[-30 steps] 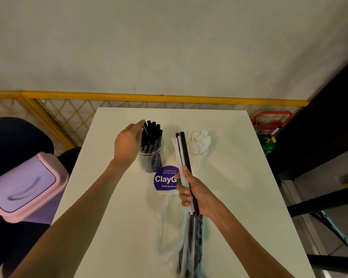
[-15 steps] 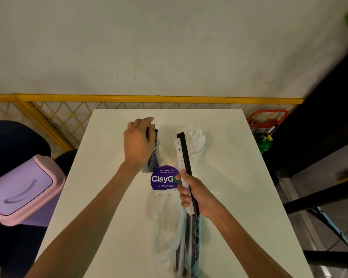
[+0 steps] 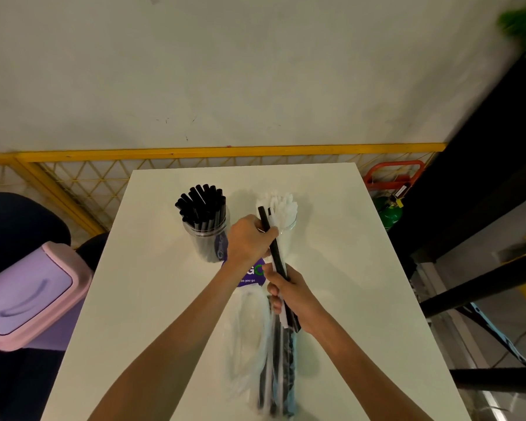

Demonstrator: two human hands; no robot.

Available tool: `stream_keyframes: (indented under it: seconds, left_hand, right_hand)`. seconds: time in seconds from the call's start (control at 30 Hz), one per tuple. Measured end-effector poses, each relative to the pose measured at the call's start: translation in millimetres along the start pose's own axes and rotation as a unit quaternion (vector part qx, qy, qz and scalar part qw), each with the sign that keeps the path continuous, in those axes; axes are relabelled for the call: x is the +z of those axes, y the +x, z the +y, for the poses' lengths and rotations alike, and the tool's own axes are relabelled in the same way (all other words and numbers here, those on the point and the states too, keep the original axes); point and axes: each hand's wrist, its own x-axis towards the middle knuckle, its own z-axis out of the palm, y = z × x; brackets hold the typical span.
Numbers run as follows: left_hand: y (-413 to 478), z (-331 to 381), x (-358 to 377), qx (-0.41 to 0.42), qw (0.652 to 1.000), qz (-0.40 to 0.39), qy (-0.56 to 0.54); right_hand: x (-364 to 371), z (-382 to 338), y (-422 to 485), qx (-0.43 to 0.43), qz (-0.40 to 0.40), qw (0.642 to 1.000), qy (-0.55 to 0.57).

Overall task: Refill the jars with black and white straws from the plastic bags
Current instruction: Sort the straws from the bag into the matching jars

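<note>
A clear jar of black straws (image 3: 205, 220) stands on the white table (image 3: 346, 284). To its right is a clear jar of white straws (image 3: 281, 209). My right hand (image 3: 292, 294) grips a small bundle of black and white straws (image 3: 274, 247) that points up toward the jars. My left hand (image 3: 249, 238) pinches the upper part of that bundle, at a black straw. Clear plastic bags (image 3: 264, 360) with more straws lie on the table below my hands.
A purple round sign (image 3: 249, 276) stands between the jars and the bags, partly hidden by my hands. A pink and purple bin (image 3: 28, 296) sits left of the table. A yellow mesh fence (image 3: 82, 180) runs behind; a black frame (image 3: 483, 284) is at right.
My left hand has left the black-straw jar and moved right to the bundle held in my right hand, where it now pinches a straw. The right hand has stayed nearly still.
</note>
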Motion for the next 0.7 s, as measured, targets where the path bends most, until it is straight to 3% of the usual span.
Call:
stream_keyframes:
  seconds: [0.07,0.17,0.33,0.53,0.7]
  left_hand:
    - [0,-1,-1,-0.003,1.0,0.002,-0.005]
    - [-1,-5,-3,-0.034,0.992,-0.028,-0.119]
    - [3,-4,-22,-0.036,0.971,-0.008,-0.237]
    - [29,8,-96,0.071,0.932,0.212,-0.286]
    - [39,6,-146,0.214,0.879,0.373,-0.208]
  right_hand:
    - [-2,-2,-1,0.02,-0.015,0.999,0.046]
    - [-4,-2,0,0.06,-0.027,0.99,0.122]
    - [-5,-6,3,0.067,-0.029,0.992,0.103]
    - [-5,-4,7,0.052,-0.025,0.996,0.073]
    - [0,-2,12,0.045,-0.04,0.996,0.07]
